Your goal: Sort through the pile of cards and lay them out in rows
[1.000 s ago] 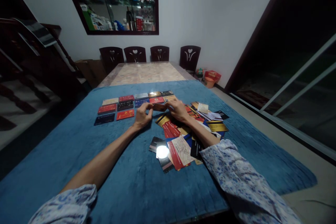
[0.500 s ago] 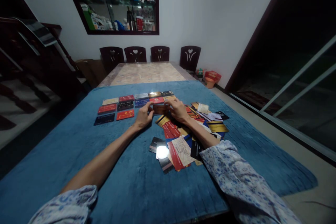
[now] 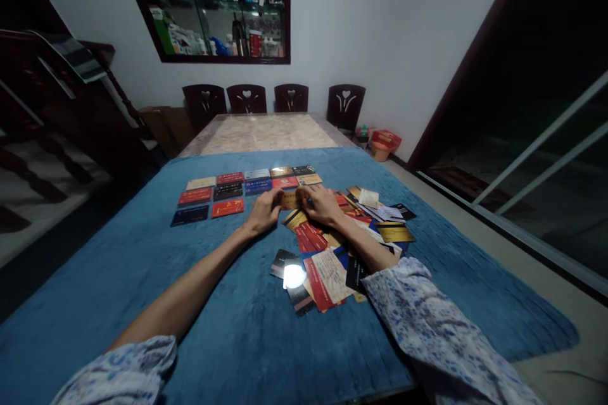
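Between my two hands is a gold-brown plastic card (image 3: 291, 200), low over the cloth or on it; I cannot tell which. My left hand (image 3: 264, 211) grips its left end, fingers closed on the edge. At its right end, my right hand (image 3: 323, 204) pinches the other edge. Beyond the hands lie cards in neat rows, among them a red card (image 3: 228, 207), a black card (image 3: 228, 191) and a dark blue card (image 3: 190, 216). Under and beside my right forearm spreads a loose pile of cards, with a gold card (image 3: 396, 231) and a red-and-white card (image 3: 327, 275).
A blue cloth (image 3: 228, 329) covers the near part of the table. Its bare marble-patterned top (image 3: 275, 130) shows at the far end. Several dark chairs (image 3: 346, 106) stand behind it, below a wall cabinet (image 3: 225, 59). A red bag (image 3: 386, 138) sits on the floor at right.
The card between my hands has tipped from a dark, upright angle to show its gold face, lower down. My hands stay close to the same place.
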### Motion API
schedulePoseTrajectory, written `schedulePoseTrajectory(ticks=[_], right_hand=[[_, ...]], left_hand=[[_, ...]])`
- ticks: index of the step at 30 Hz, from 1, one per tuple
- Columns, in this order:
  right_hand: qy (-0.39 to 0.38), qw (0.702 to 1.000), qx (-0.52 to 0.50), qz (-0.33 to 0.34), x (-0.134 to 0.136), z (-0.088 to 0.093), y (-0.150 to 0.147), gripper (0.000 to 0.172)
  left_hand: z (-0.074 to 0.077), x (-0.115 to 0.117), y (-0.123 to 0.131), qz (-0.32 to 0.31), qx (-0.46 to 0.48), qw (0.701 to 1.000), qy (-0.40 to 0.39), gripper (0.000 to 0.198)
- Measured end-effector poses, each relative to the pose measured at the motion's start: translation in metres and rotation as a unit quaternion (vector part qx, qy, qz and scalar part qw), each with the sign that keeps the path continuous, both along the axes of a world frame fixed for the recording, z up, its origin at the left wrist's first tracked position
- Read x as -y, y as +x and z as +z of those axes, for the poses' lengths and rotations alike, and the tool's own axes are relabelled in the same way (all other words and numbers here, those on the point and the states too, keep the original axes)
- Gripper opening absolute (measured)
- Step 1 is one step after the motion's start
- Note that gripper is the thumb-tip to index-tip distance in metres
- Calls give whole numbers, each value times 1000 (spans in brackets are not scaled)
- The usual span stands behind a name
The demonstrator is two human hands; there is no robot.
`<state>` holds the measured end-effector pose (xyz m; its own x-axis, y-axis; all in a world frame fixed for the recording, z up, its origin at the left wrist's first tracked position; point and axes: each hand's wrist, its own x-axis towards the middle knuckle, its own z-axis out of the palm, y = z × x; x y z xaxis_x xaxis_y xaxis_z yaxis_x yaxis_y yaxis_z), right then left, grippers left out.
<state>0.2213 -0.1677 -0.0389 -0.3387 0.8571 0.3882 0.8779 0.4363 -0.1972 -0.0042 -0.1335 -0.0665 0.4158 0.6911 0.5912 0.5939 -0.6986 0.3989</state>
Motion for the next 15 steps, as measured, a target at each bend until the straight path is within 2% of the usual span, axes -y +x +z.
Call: schedulePoseTrajectory(ticks=[7, 15], right_hand=[[-5, 1000, 25, 3, -3, -1, 2, 51], [-71, 996, 55, -6, -1, 10, 3, 57]], left_hand=[[-5, -4, -1, -4, 6, 1000, -4, 46], [2, 1, -2, -1, -33, 998, -52, 53]])
